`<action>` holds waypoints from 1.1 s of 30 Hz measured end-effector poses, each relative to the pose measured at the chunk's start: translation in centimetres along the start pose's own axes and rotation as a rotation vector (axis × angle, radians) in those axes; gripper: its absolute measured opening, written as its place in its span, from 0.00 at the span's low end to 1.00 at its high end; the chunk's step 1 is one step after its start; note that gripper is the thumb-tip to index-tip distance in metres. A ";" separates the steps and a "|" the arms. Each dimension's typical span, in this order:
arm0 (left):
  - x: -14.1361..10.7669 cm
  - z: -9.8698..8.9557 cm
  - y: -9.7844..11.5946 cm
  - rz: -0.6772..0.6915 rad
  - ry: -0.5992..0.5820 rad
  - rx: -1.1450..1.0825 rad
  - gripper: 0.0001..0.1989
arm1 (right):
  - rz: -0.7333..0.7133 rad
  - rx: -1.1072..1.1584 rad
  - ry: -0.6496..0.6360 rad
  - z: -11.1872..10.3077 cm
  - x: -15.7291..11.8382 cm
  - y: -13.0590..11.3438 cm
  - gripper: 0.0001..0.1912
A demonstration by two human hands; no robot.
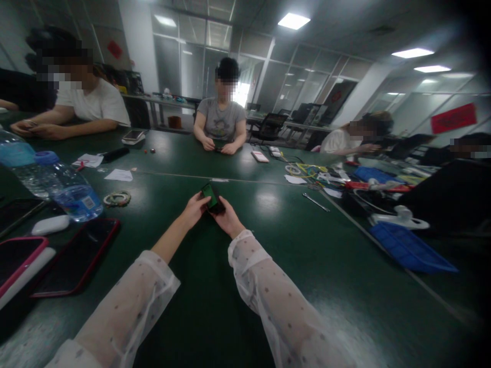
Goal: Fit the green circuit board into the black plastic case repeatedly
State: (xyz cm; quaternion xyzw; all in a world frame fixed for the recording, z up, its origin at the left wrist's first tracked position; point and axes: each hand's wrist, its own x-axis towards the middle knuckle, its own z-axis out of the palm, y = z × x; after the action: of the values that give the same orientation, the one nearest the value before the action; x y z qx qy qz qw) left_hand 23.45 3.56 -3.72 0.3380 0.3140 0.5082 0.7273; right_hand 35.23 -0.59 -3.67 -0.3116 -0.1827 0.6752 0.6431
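Observation:
A small dark rectangular object with a green face [209,195] is held between my two hands over the middle of the table. My left hand [195,208] grips its left side, thumb lying across the green face. On the other side, my right hand [227,216] closes around the darker right edge. The object is tilted and too small to make out in detail; most of my fingers are hidden behind it. Sheer white dotted sleeves cover both forearms.
To the left are a phone [79,258], a water bottle [71,189], a white case [50,225] and a bracelet [117,198]. A wrench [315,202], tangled cables [307,171] and a blue tray [410,248] lie to the right. A person [221,110] sits opposite; others sit on either side.

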 end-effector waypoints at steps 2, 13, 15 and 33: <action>-0.1 0.1 0.3 -0.057 0.005 -0.015 0.09 | -0.094 -0.079 -0.018 0.2 0.0 0.4 0.06; -0.5 0.9 1.9 -0.232 -0.053 0.015 0.28 | -0.521 -0.679 0.040 1.3 -1.8 2.2 0.21; -0.5 0.7 1.6 -0.262 -0.015 0.022 0.32 | -0.598 -0.793 0.013 1.5 -2.0 2.4 0.22; -0.1 -2.0 1.1 -0.277 -0.025 -0.161 0.34 | -0.803 -1.384 -0.019 2.3 -3.0 3.0 0.33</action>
State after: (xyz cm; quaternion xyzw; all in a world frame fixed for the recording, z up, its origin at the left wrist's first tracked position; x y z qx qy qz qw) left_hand 21.26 4.13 -3.91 0.2384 0.3066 0.4223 0.8191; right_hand 31.42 -3.47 -3.40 -0.5448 -0.6639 0.1281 0.4960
